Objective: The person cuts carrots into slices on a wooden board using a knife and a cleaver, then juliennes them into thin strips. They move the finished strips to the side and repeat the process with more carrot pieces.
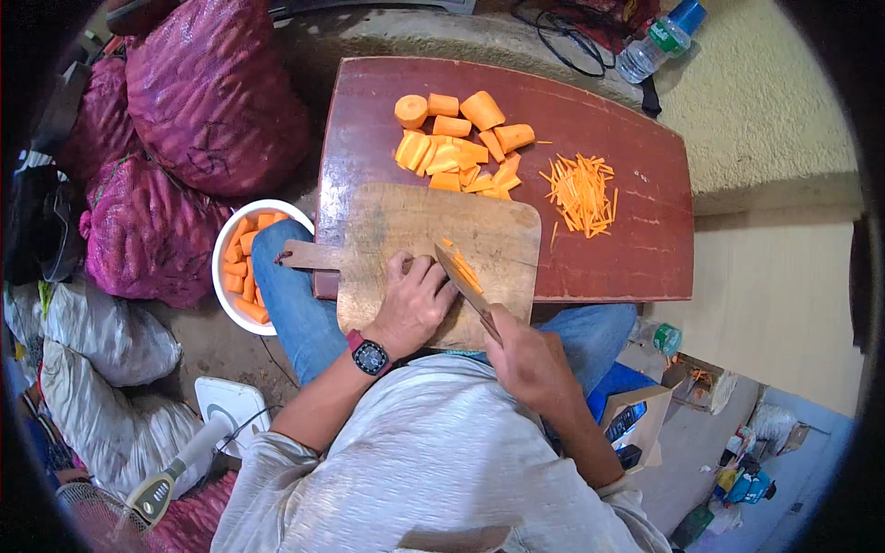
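My right hand (527, 361) is closed round the handle of a knife (466, 288), its blade slanting up and left over a wooden cutting board (396, 226). Beside the blade my left hand (417, 304) presses down with curled fingers; whatever lies under them is hidden. A few thin carrot strips (464, 267) lie against the blade's right side. Beyond the board are thick carrot chunks (481, 111) and flat carrot slices (454, 157). A pile of fine carrot shreds (583, 195) sits to the right on the red table (636, 263).
Left of my knee stands a white tub (221, 263) of peeled carrot pieces. Full pink mesh sacks (212, 101) and white sacks (101, 396) crowd the left side. A water bottle (656, 44) lies on the ledge at the back right. An open cardboard box (653, 415) is by my right arm.
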`<state>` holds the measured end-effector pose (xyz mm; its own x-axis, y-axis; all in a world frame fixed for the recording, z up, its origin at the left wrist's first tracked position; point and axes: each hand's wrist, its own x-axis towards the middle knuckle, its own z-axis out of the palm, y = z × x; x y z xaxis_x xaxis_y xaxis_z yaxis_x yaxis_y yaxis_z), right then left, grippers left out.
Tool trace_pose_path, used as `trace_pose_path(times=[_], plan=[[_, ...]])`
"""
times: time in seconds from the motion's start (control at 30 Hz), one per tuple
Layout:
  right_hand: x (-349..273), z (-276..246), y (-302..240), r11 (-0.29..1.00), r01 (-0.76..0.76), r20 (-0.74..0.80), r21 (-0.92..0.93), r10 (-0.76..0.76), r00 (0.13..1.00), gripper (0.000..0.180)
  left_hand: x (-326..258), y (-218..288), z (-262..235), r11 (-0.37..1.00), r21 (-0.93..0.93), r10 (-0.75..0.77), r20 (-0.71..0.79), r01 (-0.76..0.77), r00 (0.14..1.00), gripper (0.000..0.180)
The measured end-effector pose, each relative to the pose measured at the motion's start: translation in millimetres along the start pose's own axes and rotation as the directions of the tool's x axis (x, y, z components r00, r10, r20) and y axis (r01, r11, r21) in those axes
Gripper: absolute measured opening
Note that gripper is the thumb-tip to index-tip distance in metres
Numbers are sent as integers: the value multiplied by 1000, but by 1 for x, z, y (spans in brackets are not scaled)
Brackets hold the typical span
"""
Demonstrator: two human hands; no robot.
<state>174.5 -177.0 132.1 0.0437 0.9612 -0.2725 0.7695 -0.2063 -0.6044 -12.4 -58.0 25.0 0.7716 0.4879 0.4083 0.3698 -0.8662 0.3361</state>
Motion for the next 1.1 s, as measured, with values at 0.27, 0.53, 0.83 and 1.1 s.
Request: trace_pose_path(times=[0.27,0.53,0.83,1.1], plan=[[10,1,1,999,-33,31,24,32,999,26,-1,-1,2,999,21,-28,26,27,999,30],[-3,-5,1,995,-77,106,60,71,992,29,1,1,-3,1000,0,-28,26,28,999,29],[-3,-4,-5,996,-86,115,-2,85,990,27,-4,1,-1,1000,-1,5,4,-5,1000,30],[-1,1,-5,1000,-7,20,25,6,1000,25,-6,1,3,1000,2,-12,-13,12,1000,34]])
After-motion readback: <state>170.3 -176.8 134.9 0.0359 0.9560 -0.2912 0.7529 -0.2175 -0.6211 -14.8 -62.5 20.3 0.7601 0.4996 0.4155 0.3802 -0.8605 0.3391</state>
